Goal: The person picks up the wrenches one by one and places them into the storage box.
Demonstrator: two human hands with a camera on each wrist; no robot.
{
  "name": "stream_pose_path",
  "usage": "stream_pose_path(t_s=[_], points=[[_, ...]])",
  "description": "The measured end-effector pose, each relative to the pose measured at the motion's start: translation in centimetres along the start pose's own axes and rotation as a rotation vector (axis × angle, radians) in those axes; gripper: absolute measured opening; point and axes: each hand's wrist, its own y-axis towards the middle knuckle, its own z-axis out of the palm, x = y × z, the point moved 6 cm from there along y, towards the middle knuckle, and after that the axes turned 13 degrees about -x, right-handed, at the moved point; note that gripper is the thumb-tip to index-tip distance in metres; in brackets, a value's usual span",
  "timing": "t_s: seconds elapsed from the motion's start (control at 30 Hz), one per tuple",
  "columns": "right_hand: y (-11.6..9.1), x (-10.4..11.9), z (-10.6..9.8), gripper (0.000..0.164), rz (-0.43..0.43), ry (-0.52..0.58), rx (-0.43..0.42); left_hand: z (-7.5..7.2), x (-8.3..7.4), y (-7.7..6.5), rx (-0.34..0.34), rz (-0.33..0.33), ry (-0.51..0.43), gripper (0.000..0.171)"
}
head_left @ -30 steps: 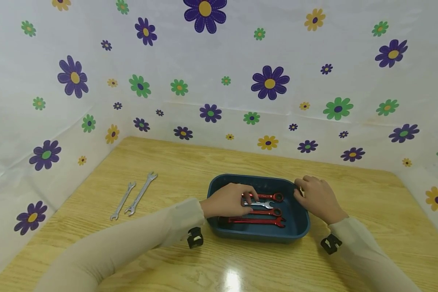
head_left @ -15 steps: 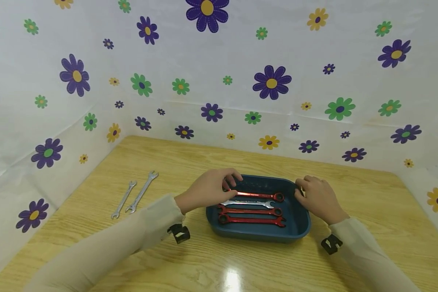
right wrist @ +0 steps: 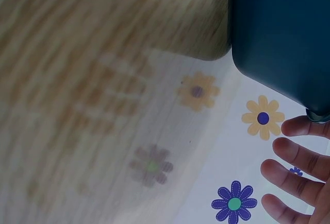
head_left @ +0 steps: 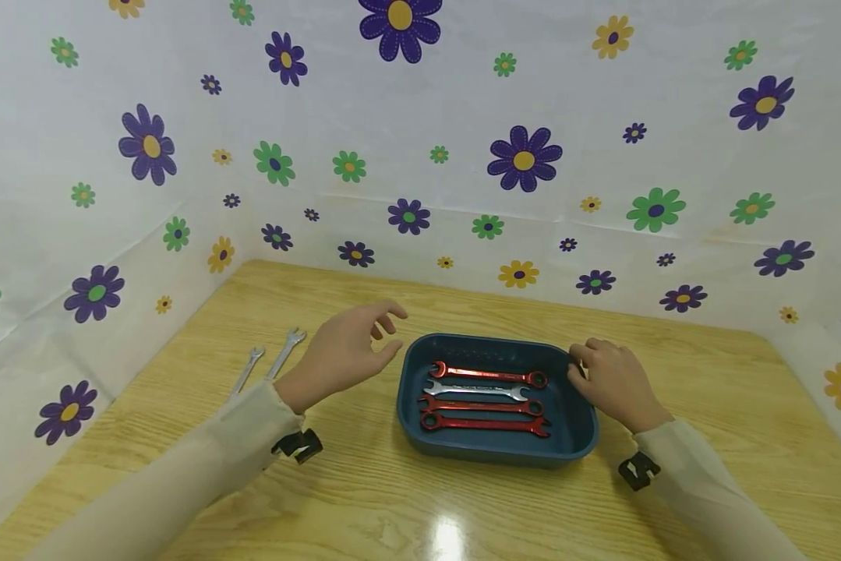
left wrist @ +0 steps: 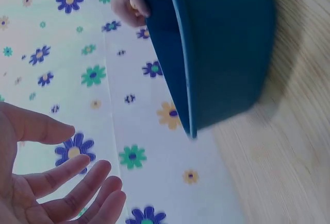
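Note:
A dark blue plastic bin (head_left: 493,453) sits on the wooden table. Inside, three red combination wrenches (head_left: 486,425) and one silver double open-end wrench (head_left: 476,390) lie side by side. My left hand (head_left: 343,354) is in the air left of the bin, fingers apart and nothing in them; the left wrist view also shows this hand (left wrist: 62,183) empty. My right hand (head_left: 613,382) holds the bin's right rim at the far corner, thumb towards the inside. Two silver open-end wrenches, a shorter one (head_left: 248,370) and a longer one (head_left: 287,352), lie at the left, partly hidden by my left arm.
A white sheet with printed flowers (head_left: 448,179) stands behind the table (head_left: 364,499) and along its left and right sides. Each wrist carries a black mount (head_left: 299,444) on the sleeve.
My left hand has come out of the bin and moved left, leaving the wrenches lying inside. My right hand has stayed at the bin's rim.

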Motion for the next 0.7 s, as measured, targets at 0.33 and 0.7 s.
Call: stream_pose_path(t_s=[0.33,0.7], points=[[0.0,-0.1,0.1,0.011,0.002,0.001,0.006,-2.9,3.5,-0.8,-0.099,-0.050,0.106,0.036],[0.0,-0.1,0.0,0.011,-0.005,0.000,-0.005,-4.8,7.5,-1.8,-0.145,-0.133,0.143,0.036]])
